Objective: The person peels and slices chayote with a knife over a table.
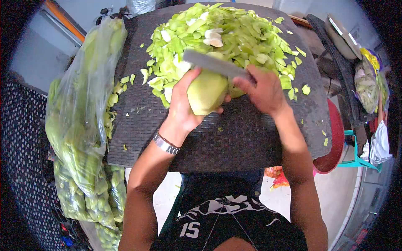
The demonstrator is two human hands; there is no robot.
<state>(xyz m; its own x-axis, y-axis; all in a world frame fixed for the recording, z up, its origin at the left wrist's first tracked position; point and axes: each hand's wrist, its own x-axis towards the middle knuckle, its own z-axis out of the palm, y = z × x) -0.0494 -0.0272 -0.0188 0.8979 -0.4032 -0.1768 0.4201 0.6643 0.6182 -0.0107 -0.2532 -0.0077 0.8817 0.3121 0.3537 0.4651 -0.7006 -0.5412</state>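
Observation:
My left hand (184,102), with a metal watch on its wrist, is wrapped round a large pale green fruit (206,93). The fruit's surface is peeled into flat facets, and it looks like a green papaya, though its exact kind is unclear. My right hand (264,90) grips a knife (213,63) by its handle. The wide grey blade, blurred by motion, points left across the far end of the fruit. Whether the edge touches the fruit I cannot tell. Just beyond both hands lies a big heap of green peelings (238,31), with some white pieces among them.
The dark woven-pattern table (217,150) carries loose scraps. At its left side stand tall clear plastic bags (81,113) of green produce. A red round container (333,140) and a turquoise stool (358,157) are at the right. More bagged items (368,83) sit at the far right.

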